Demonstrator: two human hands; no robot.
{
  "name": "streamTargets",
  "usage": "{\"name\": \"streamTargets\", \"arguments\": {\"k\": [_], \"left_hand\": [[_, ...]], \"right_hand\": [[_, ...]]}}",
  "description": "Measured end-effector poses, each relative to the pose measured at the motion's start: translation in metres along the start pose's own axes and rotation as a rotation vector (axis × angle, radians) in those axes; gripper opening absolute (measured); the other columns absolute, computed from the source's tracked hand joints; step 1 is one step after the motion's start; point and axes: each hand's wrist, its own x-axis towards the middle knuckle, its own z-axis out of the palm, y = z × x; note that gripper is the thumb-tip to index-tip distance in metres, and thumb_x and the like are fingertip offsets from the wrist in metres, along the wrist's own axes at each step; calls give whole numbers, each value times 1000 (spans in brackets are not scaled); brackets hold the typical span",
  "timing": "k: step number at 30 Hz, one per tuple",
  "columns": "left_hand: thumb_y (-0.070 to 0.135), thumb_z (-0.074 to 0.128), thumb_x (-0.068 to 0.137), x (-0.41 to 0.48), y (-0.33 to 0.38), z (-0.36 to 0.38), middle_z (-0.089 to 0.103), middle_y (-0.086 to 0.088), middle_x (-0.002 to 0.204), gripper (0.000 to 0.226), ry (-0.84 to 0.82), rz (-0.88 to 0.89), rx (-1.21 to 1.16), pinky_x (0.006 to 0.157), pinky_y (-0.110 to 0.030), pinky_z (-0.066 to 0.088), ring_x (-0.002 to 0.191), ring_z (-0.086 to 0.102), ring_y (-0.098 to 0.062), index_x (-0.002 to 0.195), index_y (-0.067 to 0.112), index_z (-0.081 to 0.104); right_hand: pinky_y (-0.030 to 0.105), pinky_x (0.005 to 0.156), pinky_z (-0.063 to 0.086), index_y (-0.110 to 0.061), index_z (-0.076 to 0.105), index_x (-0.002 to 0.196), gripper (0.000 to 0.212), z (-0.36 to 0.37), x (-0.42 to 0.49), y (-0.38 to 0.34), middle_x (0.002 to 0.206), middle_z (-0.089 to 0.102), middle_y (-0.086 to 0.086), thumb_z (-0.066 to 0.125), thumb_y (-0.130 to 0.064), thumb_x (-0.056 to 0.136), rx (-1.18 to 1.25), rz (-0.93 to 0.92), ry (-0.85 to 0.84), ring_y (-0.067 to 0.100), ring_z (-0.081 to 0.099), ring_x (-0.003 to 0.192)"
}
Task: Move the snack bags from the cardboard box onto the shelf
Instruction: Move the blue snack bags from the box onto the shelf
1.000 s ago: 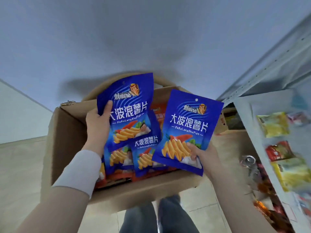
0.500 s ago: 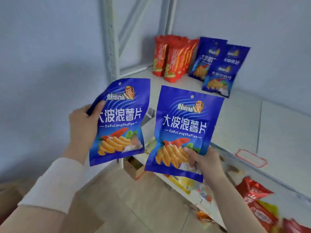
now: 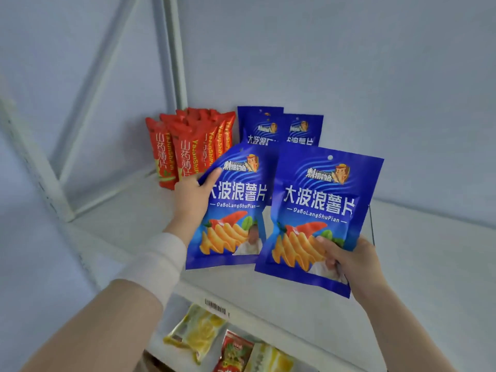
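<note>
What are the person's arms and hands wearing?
The left hand is bare, with no glove or ring showing. Its arm wears a tan sleeve ending in a white ribbed cuff. The right hand is bare too, and its forearm shows no sleeve.

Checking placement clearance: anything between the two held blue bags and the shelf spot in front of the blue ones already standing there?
Nothing visible. The left hand and right hand each hold a blue foil chip bag above the white shelf board, just before the standing blue bags; red bags stand left.
</note>
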Motion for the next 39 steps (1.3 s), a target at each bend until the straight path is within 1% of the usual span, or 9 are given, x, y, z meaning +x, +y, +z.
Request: {"name": "streamTargets", "arguments": {"k": [6, 12, 16, 19, 25, 29, 32, 35, 39], "left_hand": [[34, 59, 90, 136, -37, 72, 63, -9, 76, 35, -124, -16, -3, 51, -15, 39, 63, 57, -18, 74, 4, 59], [36, 56, 91, 229, -81, 142, 57, 0, 60, 43, -163, -94, 11, 51, -17, 37, 54, 52, -9, 58, 9, 51], [35, 58, 90, 256, -103, 176, 65, -6, 73, 35, -143, -96, 29, 47, -9, 37, 57, 55, -9, 77, 3, 63], [36, 60, 89, 270, -113, 190, 70, -13, 86, 37, -87, -51, 68, 55, -15, 39, 72, 62, -21, 84, 0, 65], [35, 59, 90, 272, -111, 205, 67, -6, 93, 34, -4, -3, 101, 51, -5, 36, 67, 56, -9, 97, 2, 62], [29, 62, 89, 260, -121, 206, 66, -8, 110, 34, 69, -16, 65, 66, -13, 40, 95, 63, -20, 112, 6, 54], [18, 64, 87, 256, -125, 208, 60, -12, 120, 41, 49, 37, 14, 79, -6, 45, 105, 59, -19, 122, 3, 48], [16, 65, 86, 252, -124, 208, 49, -17, 133, 58, 63, 139, 93, 108, -31, 37, 125, 47, -27, 135, -1, 40], [21, 62, 88, 239, -117, 202, 35, -17, 147, 68, 54, 251, 296, 111, -34, 27, 137, 32, -29, 143, 0, 29]], "right_hand": [[34, 57, 47, -12, 53, 69, 23, 46, 124, 4, 45, 52, 3, 74, -16, 77, -46, 43, 59, 24, 51, 53], [17, 41, 42, -18, 52, 67, 23, 86, 222, 24, 45, 55, -7, 72, -11, 78, -105, 29, 134, 9, 50, 43], [26, 57, 47, -20, 58, 83, 17, 98, 254, 33, 76, 65, 0, 73, -15, 78, -135, 30, 194, 15, 61, 67], [29, 63, 47, -13, 60, 91, 20, 102, 275, 31, 83, 66, 4, 74, -17, 77, -203, 1, 221, 20, 60, 72], [7, 51, 41, -17, 54, 96, 31, 103, 291, 30, 79, 59, -9, 76, -19, 74, -297, -111, 278, -2, 53, 67], [6, 56, 38, -14, 49, 111, 51, 105, 281, 36, 87, 57, -10, 80, -18, 70, -293, -133, 336, 1, 55, 73], [26, 75, 44, -16, 40, 130, 71, 105, 282, 41, 107, 57, -3, 80, -19, 70, -288, -138, 369, 18, 58, 100], [42, 95, 44, -19, 25, 143, 92, 106, 280, 46, 125, 52, 5, 79, -27, 69, -338, -141, 403, 24, 50, 118], [36, 104, 31, -11, 28, 144, 84, 112, 271, 46, 135, 42, 14, 75, -24, 75, -511, -236, 434, 27, 35, 127]]}}
